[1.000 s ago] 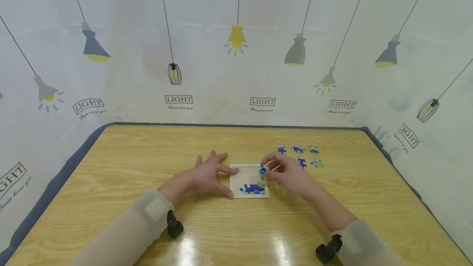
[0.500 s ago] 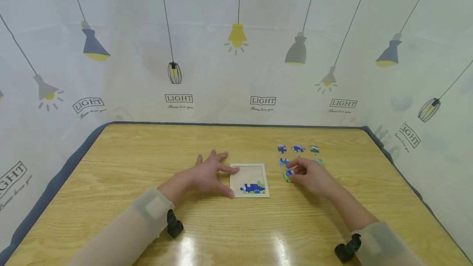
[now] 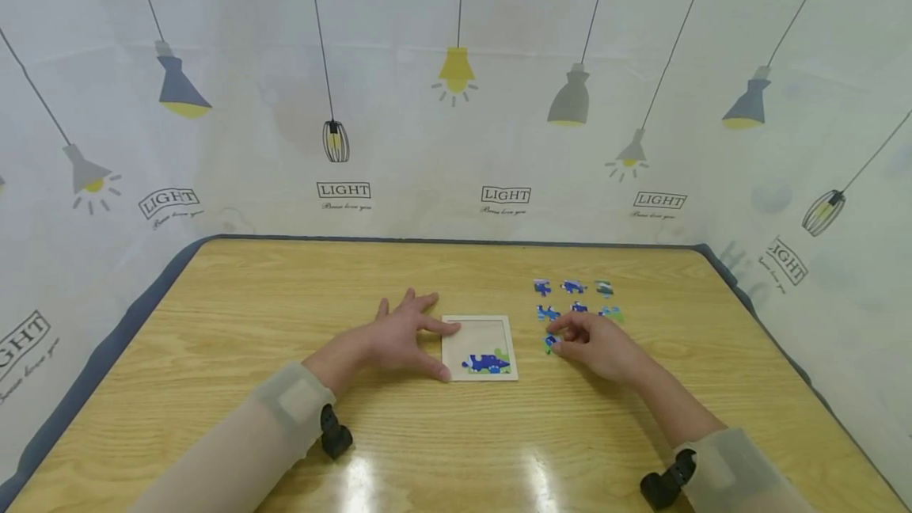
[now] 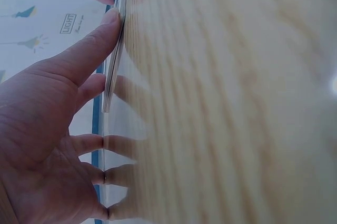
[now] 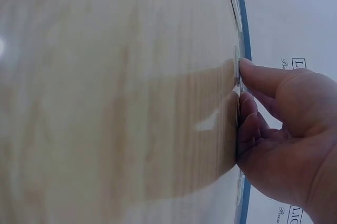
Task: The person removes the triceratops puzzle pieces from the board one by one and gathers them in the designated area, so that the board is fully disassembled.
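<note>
My left hand (image 3: pixel 402 339) is spread on the table, thumb and index finger on the left edge of a square puzzle tray (image 3: pixel 512 347). In the left wrist view the thumb (image 4: pixel 87 52) rests on the tray's edge. Joined blue and green puzzle pieces (image 3: pixel 488 363) lie in the tray's lower right. To the right of the tray, my right hand (image 3: pixel 598 347) pinches a blue and green puzzle piece (image 3: pixel 549 342) at the tabletop, partly hidden by the fingers. The right wrist view shows this hand low on the table, fingers curled.
Several loose puzzle pieces (image 3: pixel 573 287) lie in rows beyond my right hand, some partly covered by it. The wooden table (image 3: pixel 299 283) ends at a back edge before a white wall cloth (image 3: pixel 399 62) printed with lamps.
My right hand has moved right with the piece, from the tray's right edge down to the table beside the loose pieces. My left hand stays at the tray.
</note>
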`<state>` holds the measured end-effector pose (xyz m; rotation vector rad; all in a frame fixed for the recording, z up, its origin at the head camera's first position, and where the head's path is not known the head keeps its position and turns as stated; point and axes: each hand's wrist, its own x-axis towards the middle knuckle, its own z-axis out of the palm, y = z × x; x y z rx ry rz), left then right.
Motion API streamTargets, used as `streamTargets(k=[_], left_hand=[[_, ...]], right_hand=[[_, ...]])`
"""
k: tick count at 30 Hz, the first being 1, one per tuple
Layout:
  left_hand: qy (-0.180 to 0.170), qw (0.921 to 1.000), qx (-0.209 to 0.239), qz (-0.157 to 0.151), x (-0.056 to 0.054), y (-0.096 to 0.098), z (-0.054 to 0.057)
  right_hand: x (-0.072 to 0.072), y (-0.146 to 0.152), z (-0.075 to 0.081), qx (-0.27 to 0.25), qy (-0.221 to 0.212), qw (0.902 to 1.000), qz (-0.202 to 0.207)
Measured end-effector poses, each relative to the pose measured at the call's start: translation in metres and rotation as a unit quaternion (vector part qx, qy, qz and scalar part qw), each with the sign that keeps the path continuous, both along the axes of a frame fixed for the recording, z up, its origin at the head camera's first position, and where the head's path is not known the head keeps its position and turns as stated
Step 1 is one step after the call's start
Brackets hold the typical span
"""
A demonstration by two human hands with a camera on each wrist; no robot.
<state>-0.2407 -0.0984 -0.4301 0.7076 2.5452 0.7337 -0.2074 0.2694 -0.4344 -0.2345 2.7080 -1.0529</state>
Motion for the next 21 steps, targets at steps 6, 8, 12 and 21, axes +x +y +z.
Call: streamTargets(k=[6,8,12,21], left_hand=[[-0.003,1.0,0.002,-0.001,0.001,0.001,0.0],[-0.004,1.0,0.002,-0.001,0.001,0.0,0.0],[-0.004,1.0,0.002,0.001,0.001,0.0,0.0],[-0.001,1.0,0.005,-0.002,0.0,-0.001,-0.001]], right_hand=[[0.0,0.001,-0.001,-0.004,0.002,1.0,-0.001],[-0.001,0.002,-0.002,-0.006,-0.002,1.0,-0.001],[-0.004,0.002,-0.002,-0.01,-0.005,0.9999,-0.005],[0.001,-0.029,0.014,-0.054,-0.008,0.9985,0.009]])
